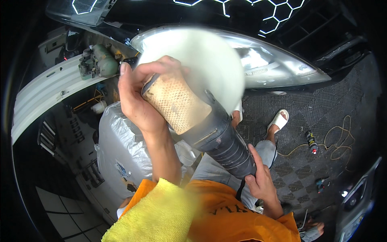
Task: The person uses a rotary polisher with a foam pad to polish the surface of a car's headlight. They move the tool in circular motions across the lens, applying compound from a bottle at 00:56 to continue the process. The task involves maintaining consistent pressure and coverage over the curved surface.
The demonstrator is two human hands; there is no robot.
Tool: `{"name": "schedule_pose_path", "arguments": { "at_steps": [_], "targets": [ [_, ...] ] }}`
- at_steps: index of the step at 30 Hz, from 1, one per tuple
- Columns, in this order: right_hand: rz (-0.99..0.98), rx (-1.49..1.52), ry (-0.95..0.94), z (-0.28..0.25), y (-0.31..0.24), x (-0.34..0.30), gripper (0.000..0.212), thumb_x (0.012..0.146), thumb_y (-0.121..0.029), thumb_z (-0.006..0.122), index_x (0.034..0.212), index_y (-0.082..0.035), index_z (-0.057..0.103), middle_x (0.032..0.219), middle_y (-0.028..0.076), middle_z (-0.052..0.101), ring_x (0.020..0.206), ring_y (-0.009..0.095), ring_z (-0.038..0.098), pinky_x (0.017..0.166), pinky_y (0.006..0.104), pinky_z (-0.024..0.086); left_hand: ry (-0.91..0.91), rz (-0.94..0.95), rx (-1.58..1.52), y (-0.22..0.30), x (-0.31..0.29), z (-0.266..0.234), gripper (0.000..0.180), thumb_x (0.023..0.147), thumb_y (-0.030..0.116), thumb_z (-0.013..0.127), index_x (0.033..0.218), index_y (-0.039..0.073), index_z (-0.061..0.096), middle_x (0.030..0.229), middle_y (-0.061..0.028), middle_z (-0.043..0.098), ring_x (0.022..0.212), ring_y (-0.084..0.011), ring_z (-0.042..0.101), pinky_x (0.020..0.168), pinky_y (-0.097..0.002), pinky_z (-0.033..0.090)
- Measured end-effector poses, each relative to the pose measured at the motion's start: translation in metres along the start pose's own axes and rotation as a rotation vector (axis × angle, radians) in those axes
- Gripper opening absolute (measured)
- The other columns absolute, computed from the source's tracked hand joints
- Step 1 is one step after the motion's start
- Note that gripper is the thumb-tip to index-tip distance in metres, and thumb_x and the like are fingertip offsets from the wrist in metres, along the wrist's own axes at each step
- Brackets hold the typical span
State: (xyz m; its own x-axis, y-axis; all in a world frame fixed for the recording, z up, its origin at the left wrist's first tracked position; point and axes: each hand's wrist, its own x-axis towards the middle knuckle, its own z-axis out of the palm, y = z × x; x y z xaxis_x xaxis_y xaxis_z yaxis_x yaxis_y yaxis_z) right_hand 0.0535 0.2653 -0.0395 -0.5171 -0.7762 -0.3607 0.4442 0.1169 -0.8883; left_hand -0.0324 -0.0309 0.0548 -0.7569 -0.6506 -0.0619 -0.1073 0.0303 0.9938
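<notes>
I hold an electric polisher with a black ribbed body and a worn, tan textured head. My left hand wraps round its head, thumb raised along the side. Near the rear end of the body, my right hand grips the handle. The broad, pale polishing pad is blurred and lies over part of a clear car headlight. Whether the pad touches the lens I cannot tell. A yellow towel hangs over my left shoulder.
A green compressor-like machine stands at the far left, near a bulky silver-wrapped object. On the dark tiled floor lie a bottle with a red cap and a loose yellowish cord. Another headlight shows at lower right.
</notes>
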Motion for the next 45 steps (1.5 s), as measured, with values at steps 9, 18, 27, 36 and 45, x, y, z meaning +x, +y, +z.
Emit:
{"name": "schedule_pose_path", "arguments": {
  "at_steps": [9,18,27,36,45],
  "targets": [
    [-0.021,-0.042,-0.085,0.001,0.016,0.019,0.083,0.075,-0.007,0.063,0.15,-0.001,0.028,0.133,0.031,0.053,0.12,0.047,0.054,0.101,0.0425,0.045,-0.022,0.074,-0.145,-0.009,-0.012,-0.027,0.063,0.102,0.039,0.026,0.081,-0.004,0.067,0.084,-0.0218,0.063,0.077,-0.0362,0.062,0.08,-0.045,0.052],
    [-0.012,0.079,0.16,-0.02,0.056,-0.04,0.082,0.072,-0.001,0.05,0.15,0.004,0.026,0.129,0.03,0.057,0.121,0.039,0.058,0.104,0.0377,0.041,-0.229,-0.02,0.045,-0.038,-0.033,0.072,0.068,0.102,0.04,0.022,0.08,-0.008,0.066,0.083,-0.0244,0.065,0.075,-0.0355,0.064,0.078,-0.044,0.054],
    [0.047,0.314,0.335,-0.015,0.114,-0.085,0.088,0.094,-0.05,0.047,0.148,0.013,0.018,0.141,0.023,0.045,0.129,0.029,0.047,0.109,0.039,0.033,-0.438,-0.083,0.133,-0.066,-0.055,0.146,0.069,0.105,0.037,0.022,0.079,-0.008,0.068,0.079,-0.0209,0.068,0.07,-0.0239,0.065,0.072,-0.0326,0.052],
    [-0.108,0.149,0.205,0.008,0.097,-0.014,0.075,0.086,-0.02,0.058,0.147,0.01,0.026,0.135,0.03,0.051,0.128,0.038,0.052,0.109,0.0406,0.036,-0.331,0.104,0.112,-0.04,-0.031,0.067,0.072,0.104,0.039,0.016,0.08,-0.007,0.065,0.08,-0.0251,0.065,0.073,-0.0343,0.064,0.078,-0.0417,0.054],
    [-0.334,-0.059,0.093,0.051,0.104,0.054,0.072,0.09,-0.035,0.061,0.144,0.005,0.035,0.124,0.032,0.057,0.107,0.048,0.061,0.09,0.047,0.051,-0.122,0.264,-0.138,-0.034,-0.017,-0.049,0.068,0.103,0.04,0.02,0.079,-0.005,0.065,0.079,-0.0244,0.063,0.072,-0.0363,0.062,0.075,-0.0508,0.054]
  ]
}}
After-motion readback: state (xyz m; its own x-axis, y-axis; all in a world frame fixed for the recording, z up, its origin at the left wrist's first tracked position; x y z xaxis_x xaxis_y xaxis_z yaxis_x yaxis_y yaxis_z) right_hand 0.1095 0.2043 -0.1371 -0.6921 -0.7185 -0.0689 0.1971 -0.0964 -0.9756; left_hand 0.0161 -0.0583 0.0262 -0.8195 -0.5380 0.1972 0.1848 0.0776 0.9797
